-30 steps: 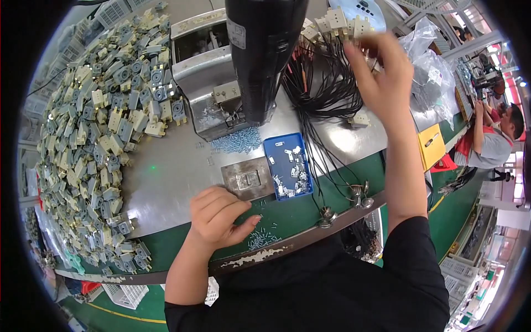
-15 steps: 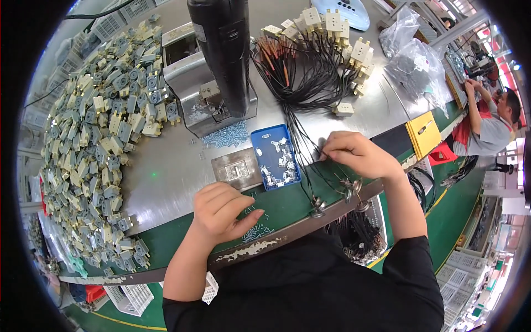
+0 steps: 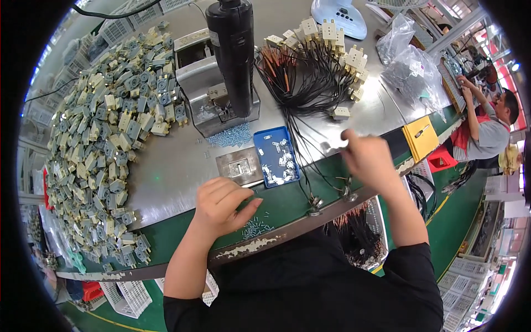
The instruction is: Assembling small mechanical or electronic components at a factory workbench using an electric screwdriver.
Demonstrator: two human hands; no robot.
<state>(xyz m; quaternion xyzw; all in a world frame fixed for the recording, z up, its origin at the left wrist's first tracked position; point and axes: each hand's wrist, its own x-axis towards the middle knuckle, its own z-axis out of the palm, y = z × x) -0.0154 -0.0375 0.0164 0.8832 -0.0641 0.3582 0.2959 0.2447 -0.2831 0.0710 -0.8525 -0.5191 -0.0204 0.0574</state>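
Note:
My left hand (image 3: 223, 205) rests on the green strip at the bench's front edge, fingers curled loosely, its fingertips beside a scatter of small silver screws (image 3: 256, 226). Whether it pinches one I cannot tell. My right hand (image 3: 369, 159) is blurred, raised over the bench edge, pinching thin black wires (image 3: 310, 166) that run back to a bundle of wired cream plug parts (image 3: 326, 39). A small metal jig plate (image 3: 239, 166) and a blue tray of tiny metal pieces (image 3: 276, 156) lie between the hands.
A black press on a steel base (image 3: 232, 61) stands at the back centre. A big heap of grey and cream plug housings (image 3: 105, 133) fills the left. Plastic bags (image 3: 412, 69) and a yellow box (image 3: 421, 139) lie right. Another person (image 3: 487, 130) works at far right.
My right hand came down from the far plug parts to the front edge, then shifted right and up with the wires. My left hand stayed put by the screws.

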